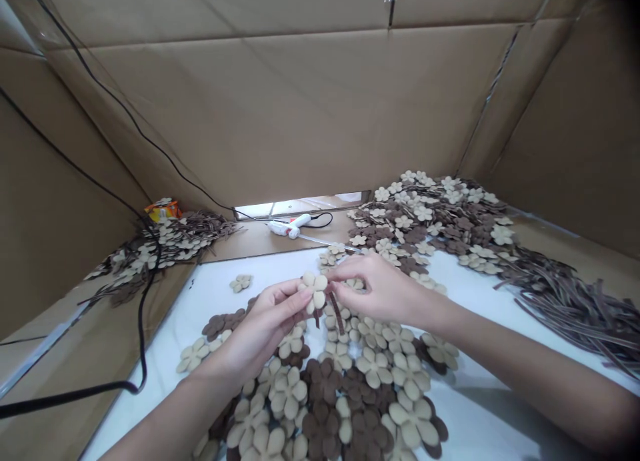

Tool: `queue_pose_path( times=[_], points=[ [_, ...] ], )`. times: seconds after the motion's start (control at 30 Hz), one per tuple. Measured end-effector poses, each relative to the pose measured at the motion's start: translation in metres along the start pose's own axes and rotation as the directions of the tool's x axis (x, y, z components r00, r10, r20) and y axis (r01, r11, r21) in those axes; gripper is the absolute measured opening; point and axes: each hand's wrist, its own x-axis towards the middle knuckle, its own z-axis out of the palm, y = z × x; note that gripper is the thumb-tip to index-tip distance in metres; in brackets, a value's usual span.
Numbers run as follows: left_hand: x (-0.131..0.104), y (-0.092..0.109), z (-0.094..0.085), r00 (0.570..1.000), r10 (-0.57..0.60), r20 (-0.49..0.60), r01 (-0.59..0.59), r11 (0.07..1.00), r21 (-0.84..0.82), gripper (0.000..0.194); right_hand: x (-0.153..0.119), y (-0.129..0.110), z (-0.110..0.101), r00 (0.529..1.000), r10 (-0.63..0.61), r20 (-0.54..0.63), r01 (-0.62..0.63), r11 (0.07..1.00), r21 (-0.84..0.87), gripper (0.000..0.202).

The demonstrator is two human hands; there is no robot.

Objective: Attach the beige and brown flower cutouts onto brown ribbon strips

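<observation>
Cream flower (pixel 314 291) sits above the middle of the flower pile (pixel 323 407) on the white surface (pixel 165 351), held between the thumb and fingers of the left hand (pixel 277 311). That hand reaches in from the lower left, thumb uppermost. The right hand (pixel 377 287) comes in from the right, its forearm slanting up toward the flower, wrist bent and fingers pointing left; its thumb and fingertips pinch narrowly at a dark brown strip (pixel 337 312) that hangs down just beside the petals.
</observation>
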Motion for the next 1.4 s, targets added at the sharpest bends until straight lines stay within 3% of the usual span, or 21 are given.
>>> queue_pose_path(
  times=[0.17,0.43,0.63,0.73,0.87,0.97,1.17,1.4],
  points=[
    [0.002,-0.001,-0.002,0.999,-0.015,0.034,0.017,0.997,-0.075,0.014,0.001,0.005,0.004,0.98,0.2,-0.022,-0.197,0.974,0.108,0.021],
    [-0.001,-0.002,-0.006,0.993,-0.06,0.098,0.063,0.998,-0.025,0.016,0.006,0.022,0.017,0.957,0.29,-0.015,-0.268,0.902,0.339,0.022],
    [0.008,-0.005,-0.016,0.999,-0.036,-0.017,0.037,0.999,0.018,0.016,0.011,0.029,-0.001,0.935,0.353,-0.03,-0.301,0.835,0.461,0.024],
    [0.009,-0.002,-0.019,0.999,0.001,-0.055,0.001,0.999,0.043,0.015,0.01,0.031,-0.004,0.936,0.352,-0.014,-0.299,0.814,0.497,0.023],
    [0.005,0.001,-0.014,1.0,-0.006,0.02,0.003,0.994,0.111,0.013,0.009,0.028,0.001,0.937,0.348,0.013,-0.294,0.769,0.568,0.022],
    [0.004,-0.001,-0.007,1.0,0.003,-0.005,-0.002,0.985,0.171,0.016,0.009,0.026,0.008,0.954,0.301,0.009,-0.242,0.748,0.618,0.024],
    [0.008,-0.01,-0.001,0.994,0.095,-0.059,-0.066,0.923,0.379,0.019,0.007,0.019,0.019,0.962,0.271,-0.02,-0.201,0.759,0.619,0.029],
    [0.006,-0.014,0.002,0.978,0.204,-0.046,-0.15,0.839,0.524,0.018,0.005,0.014,0.02,0.965,0.256,-0.054,-0.182,0.805,0.564,0.029]
  ],
)
